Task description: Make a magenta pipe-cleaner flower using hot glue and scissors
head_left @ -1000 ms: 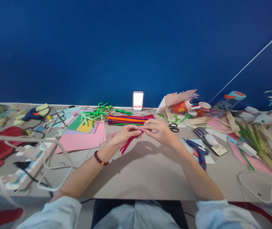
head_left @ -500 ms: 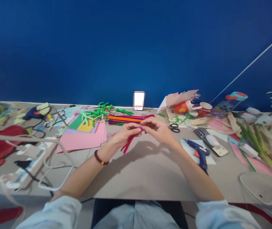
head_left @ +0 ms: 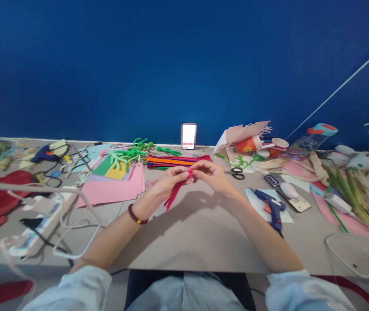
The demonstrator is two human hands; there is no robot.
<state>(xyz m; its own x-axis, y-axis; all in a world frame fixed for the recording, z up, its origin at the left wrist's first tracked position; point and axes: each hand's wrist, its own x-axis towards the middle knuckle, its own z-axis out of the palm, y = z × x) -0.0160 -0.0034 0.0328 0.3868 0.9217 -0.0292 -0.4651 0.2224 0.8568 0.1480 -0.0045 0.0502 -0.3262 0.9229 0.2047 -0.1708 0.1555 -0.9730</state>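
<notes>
Pinched in my left hand (head_left: 175,178) are several magenta pipe cleaners (head_left: 173,197), their loose ends hanging down toward me and their tops gathered in a small knot. My right hand (head_left: 210,174) closes thumb and fingertips on that knot from the other side, so both hands meet over the table. Just behind them lies a bundle of red, orange and purple pipe cleaners (head_left: 168,161), partly hidden by my fingers. Black-handled scissors (head_left: 237,173) rest to the right of my right hand.
Left are pink paper sheets (head_left: 106,192), green pipe-cleaner shapes (head_left: 119,157) and a power strip (head_left: 38,229) with cables. Right are a blue glue gun (head_left: 270,205), a phone (head_left: 297,203) and red paper cups (head_left: 249,144). A bright-screened phone (head_left: 188,136) leans against the blue wall.
My right fingertips have shifted slightly at the knot, and more of the magenta top shows between the hands. Both hands stay in nearly the same place.
</notes>
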